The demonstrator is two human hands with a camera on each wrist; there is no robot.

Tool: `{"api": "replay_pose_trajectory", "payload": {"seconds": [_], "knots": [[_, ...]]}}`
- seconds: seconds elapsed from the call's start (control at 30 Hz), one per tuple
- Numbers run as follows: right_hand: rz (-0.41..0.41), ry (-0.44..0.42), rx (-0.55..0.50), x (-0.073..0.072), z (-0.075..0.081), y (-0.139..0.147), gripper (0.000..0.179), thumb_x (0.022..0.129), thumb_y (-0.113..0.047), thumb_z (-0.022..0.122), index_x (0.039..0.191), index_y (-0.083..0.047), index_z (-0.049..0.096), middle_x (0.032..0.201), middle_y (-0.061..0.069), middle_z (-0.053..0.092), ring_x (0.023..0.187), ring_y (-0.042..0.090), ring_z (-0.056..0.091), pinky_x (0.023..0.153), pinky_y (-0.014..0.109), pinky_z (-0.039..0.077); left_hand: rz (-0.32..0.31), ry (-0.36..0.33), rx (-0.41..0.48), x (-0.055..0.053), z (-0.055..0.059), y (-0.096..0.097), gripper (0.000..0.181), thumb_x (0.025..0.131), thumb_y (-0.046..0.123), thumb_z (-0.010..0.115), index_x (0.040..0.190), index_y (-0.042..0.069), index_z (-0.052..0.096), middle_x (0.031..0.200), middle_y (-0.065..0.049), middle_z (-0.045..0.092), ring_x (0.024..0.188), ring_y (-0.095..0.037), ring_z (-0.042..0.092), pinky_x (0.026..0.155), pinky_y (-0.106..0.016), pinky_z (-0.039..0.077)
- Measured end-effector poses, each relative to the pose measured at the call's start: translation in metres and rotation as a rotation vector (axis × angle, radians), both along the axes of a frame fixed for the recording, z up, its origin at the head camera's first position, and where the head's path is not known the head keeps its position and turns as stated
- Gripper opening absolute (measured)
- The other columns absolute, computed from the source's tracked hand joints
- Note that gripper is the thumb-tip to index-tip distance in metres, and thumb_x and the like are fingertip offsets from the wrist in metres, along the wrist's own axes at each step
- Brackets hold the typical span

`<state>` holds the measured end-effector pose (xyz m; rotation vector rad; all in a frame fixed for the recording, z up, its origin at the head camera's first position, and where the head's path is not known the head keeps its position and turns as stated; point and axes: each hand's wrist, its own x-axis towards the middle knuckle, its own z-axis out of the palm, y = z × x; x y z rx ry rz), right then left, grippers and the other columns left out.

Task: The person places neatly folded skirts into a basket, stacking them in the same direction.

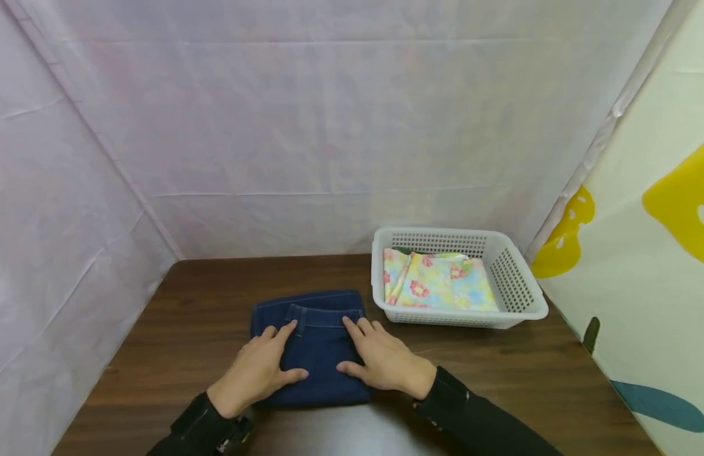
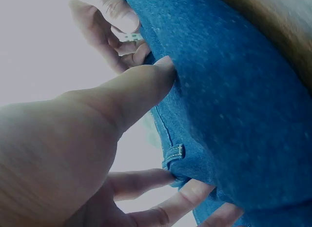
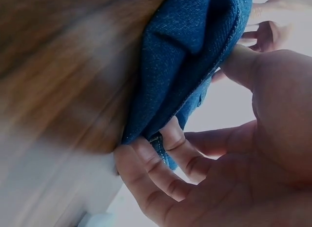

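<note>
Dark blue jeans, folded into a compact bundle, lie on the table in the head view, their waistband with belt loops on top. My left hand rests on their left part, index fingertip at a belt loop and thumb stretched inward. On the right part rests my right hand, its index fingertip at the waistband and its thumb pointing left. Both wrist views show thumb and fingers touching the denim; in the right wrist view, fingertips meet the bundle's side by the tabletop. Some fingertips are hidden by cloth.
A white perforated plastic basket stands at the back right of the brown wooden table. Inside it lies folded floral cloth in yellow, pink and blue. Pale fabric walls border the table's back and sides.
</note>
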<state>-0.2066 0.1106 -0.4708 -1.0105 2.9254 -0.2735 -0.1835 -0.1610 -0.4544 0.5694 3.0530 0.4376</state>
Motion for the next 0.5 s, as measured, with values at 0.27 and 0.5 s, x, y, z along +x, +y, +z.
{"api": "replay_pose_trajectory", "payload": {"seconds": [0.27,0.5], "knots": [[-0.019,-0.015,-0.023,0.007,0.001,0.016,0.088,0.097,-0.064,0.055,0.16,-0.01,0.025,0.126,0.008,0.049,0.1,0.02,0.047,0.076,0.033,0.05,-0.038,-0.009,0.028,0.003,-0.002,0.01,0.097,0.078,0.06,0.081,0.153,0.013,0.043,0.109,-0.013,0.058,0.071,-0.02,0.052,0.064,-0.039,0.05],[0.004,-0.074,-0.165,0.012,-0.001,0.025,0.085,0.098,-0.058,0.059,0.161,-0.014,0.024,0.117,0.003,0.043,0.088,0.015,0.045,0.065,0.025,0.044,0.015,-0.034,0.085,0.005,-0.001,0.011,0.094,0.078,0.057,0.082,0.153,0.015,0.043,0.113,-0.013,0.055,0.081,-0.023,0.055,0.068,-0.041,0.052]]}}
